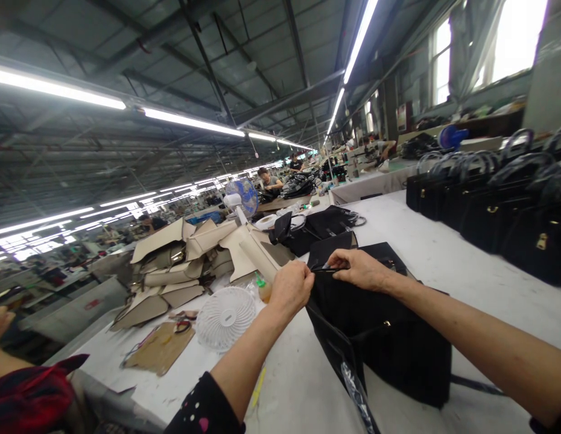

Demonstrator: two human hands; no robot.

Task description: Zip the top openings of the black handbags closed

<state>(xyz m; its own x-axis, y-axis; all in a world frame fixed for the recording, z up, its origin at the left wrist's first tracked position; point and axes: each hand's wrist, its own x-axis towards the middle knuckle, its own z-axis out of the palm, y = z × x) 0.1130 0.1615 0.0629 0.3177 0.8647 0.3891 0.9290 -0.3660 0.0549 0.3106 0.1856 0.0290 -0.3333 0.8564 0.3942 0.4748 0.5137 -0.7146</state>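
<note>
A black handbag (407,349) lies on the white table before me, with small gold-coloured fittings on it. My left hand (292,288) is closed at the bag's upper left edge, its fingers pinching one end of a thin black strip (324,269). Just to the right, my right hand (362,269) pinches the same strip between thumb and fingers, over the bag's top. A strap wrapped in clear plastic (354,386) hangs from the bag toward me. Beside my left wrist stands a small bottle with a green tip (263,289).
A white fan (226,318) sits left of my forearm, near scissors (183,326) on a brown board (160,349). Beige bag pieces (176,271) are heaped behind. Black handbags (493,211) line the right side. Another person's hand (0,322) shows at far left.
</note>
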